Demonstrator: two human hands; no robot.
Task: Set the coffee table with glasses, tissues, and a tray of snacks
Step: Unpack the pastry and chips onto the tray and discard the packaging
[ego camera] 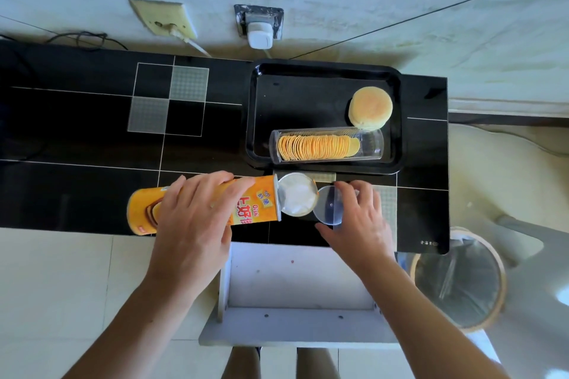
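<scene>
An orange chip can (246, 204) lies sideways above the black coffee table (77, 138), its open mouth (297, 198) facing right. My left hand (192, 218) grips the can around its middle. My right hand (358, 218) holds a clear plastic lid (329, 206) by its rim, right beside the can's mouth. On the black tray (308, 71) behind lie a clear plastic sleeve of stacked chips (320, 146) and a round pale bun (371, 108).
A white stool (301, 280) stands between me and the table's near edge. A round wood-rimmed bin (462, 280) sits on the floor at the right. Wall sockets with a plugged white charger (260, 35) are behind the table.
</scene>
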